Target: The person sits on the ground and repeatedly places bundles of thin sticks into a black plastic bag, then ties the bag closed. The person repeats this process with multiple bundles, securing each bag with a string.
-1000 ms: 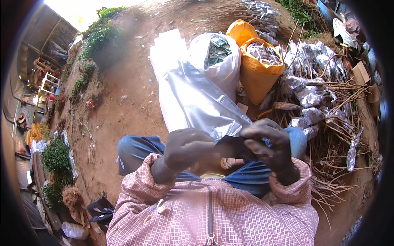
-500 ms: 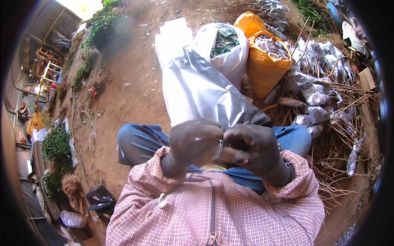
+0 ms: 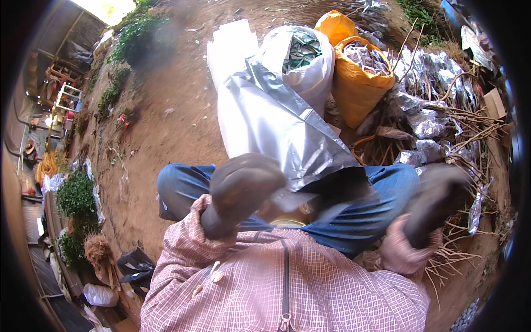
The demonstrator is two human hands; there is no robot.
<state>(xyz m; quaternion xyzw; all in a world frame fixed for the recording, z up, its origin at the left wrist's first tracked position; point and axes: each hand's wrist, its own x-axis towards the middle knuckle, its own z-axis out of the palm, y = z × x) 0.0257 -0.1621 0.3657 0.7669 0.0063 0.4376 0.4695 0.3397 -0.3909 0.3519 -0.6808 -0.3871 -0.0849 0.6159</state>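
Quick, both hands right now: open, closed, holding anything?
Left hand: blurred, near the silver sheet; can't tell whether open, closed or holding something.
Right hand: blurred, out beside the right knee; can't tell either.

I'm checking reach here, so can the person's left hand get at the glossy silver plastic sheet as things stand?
Probably yes: the left hand is beside the near end of the plastic sheet, with nothing visible between them, though blur hides whether they touch.

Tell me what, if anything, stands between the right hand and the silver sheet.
The denim-clad right knee lies between the blurred right hand and the silver sheet; nothing else visible does.
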